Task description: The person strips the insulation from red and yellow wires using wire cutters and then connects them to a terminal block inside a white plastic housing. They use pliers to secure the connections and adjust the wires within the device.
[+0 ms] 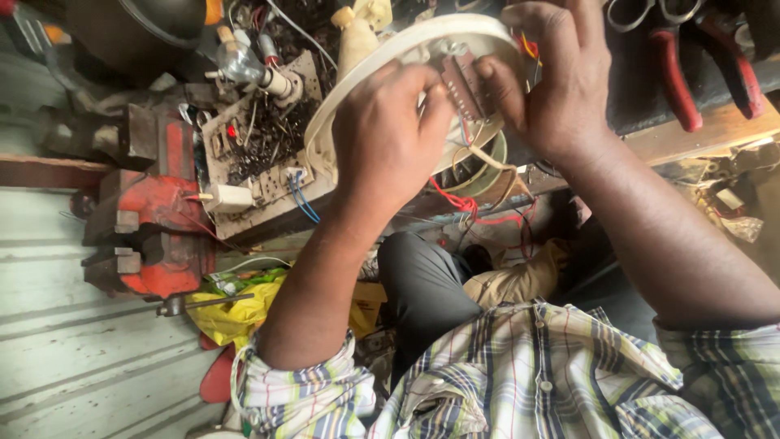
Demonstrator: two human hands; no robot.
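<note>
1. While both hands work at it, a round cream plastic housing (455,36) is held up over the cluttered workbench (691,134), tilted toward the camera, open side showing; a small brown switch block (465,85) sits inside near the rim, with red and yellow wires (528,45) beside it.
2. Left hand (390,134): fingers curled over the housing's lower left part, fingertips pressed against the switch block; pinching or only pushing, cannot tell.
3. Right hand (552,77): wrapped over the housing's right edge, thumb and fingers closed around the rim and touching the switch block from the right.
4. Loose red wires (467,203) hang below the housing, above the person's dark trouser knee (426,284).
5. Left of the housing: a wooden test board (260,154) with sockets, a white plug (230,197) and blue wires (302,203), plus a glass bulb (240,63) at its top.
6. Further left: red bench vise (154,228) at the bench edge.
7. Below the vise: yellow plastic bag (240,313).
8. Top right: red-handled pliers (707,69) lying on the bench.
9. Plaid shirt sleeves (301,398) at the bottom of the frame.
</note>
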